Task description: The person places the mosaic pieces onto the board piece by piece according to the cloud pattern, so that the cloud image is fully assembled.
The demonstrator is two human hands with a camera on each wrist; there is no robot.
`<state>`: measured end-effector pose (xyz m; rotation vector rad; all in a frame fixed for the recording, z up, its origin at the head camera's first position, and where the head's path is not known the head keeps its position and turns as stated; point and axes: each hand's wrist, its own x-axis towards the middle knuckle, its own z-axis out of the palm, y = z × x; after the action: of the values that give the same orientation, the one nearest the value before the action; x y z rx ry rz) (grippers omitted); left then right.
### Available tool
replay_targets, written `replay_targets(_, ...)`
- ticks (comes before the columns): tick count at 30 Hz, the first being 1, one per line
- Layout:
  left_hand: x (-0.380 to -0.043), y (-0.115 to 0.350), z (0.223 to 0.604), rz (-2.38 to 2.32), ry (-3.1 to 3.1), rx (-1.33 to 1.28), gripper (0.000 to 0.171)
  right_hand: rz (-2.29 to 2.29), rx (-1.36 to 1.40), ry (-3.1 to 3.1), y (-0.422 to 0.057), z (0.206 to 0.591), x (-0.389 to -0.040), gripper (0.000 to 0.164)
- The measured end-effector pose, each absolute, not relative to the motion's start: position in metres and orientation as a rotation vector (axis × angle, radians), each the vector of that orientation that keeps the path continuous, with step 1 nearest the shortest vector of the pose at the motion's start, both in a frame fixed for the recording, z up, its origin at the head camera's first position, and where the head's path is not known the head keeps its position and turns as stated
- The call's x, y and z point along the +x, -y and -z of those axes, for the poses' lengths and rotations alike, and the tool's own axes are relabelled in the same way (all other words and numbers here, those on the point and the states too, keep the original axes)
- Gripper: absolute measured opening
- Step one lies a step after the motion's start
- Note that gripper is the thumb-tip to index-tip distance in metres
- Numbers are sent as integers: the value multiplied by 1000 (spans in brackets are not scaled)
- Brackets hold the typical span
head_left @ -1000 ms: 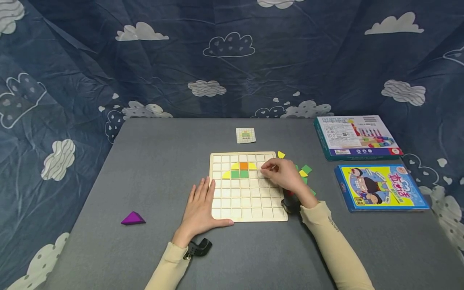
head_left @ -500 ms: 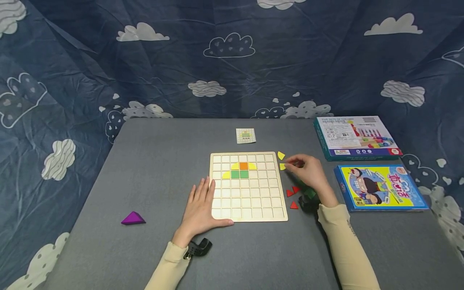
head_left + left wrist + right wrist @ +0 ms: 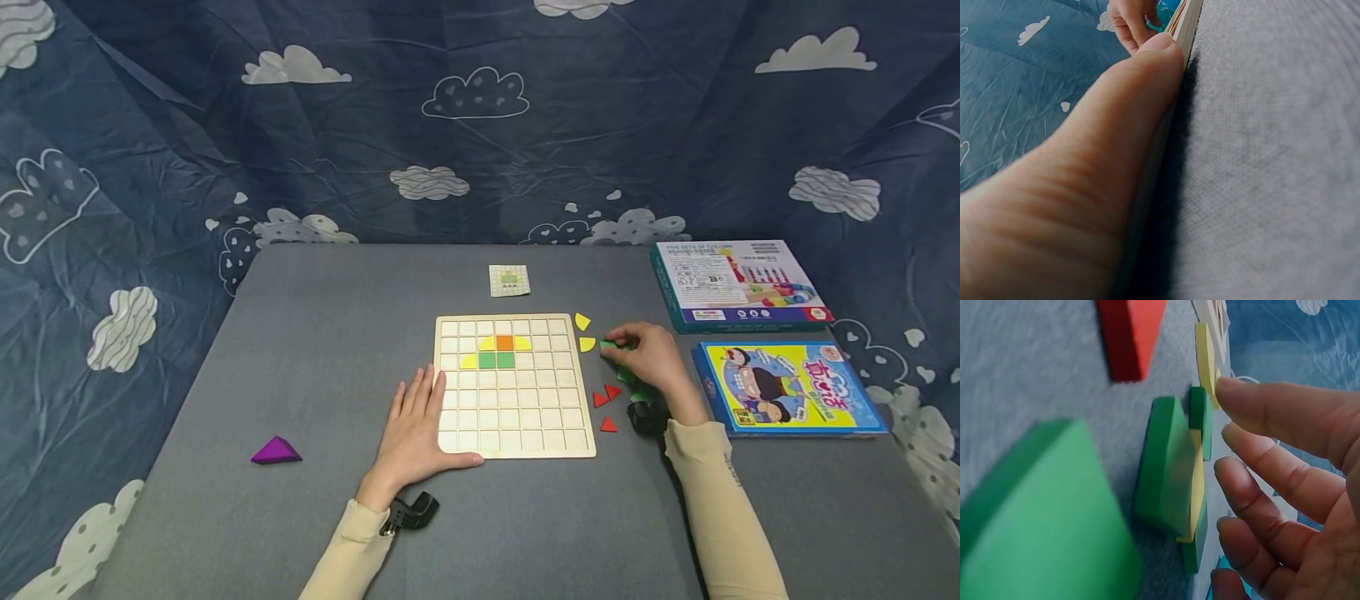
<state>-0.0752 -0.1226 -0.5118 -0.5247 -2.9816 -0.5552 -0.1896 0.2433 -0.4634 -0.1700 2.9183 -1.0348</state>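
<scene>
Head view, left grip [image 3: 412,429] spread against one board [image 3: 517,408], right grip [image 3: 649,358] seemingly loose, three red triangles [image 3: 608,426].

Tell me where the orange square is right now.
In the head view, the orange square sits in the far half of the board, between two yellow pieces, directly behind the right-hand green square.

Behind the tabletop [image 3: 337,333], which is grey, there hangs a dark blue cloth [image 3: 600,150] with creases. It is printed with white clouds and small hearts, and it covers also both sides.
</scene>
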Motion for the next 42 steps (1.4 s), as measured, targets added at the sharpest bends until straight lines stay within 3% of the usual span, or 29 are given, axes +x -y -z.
replay_targets(18, -75, 122, 513, 570, 2947, -535, 131, 885, -136, -2898, -247, 464, -192, 30)
replay_targets(42, -76, 122, 511, 557, 2999, -513, 131, 918, -212, -2977, -235, 463, -186, 15)
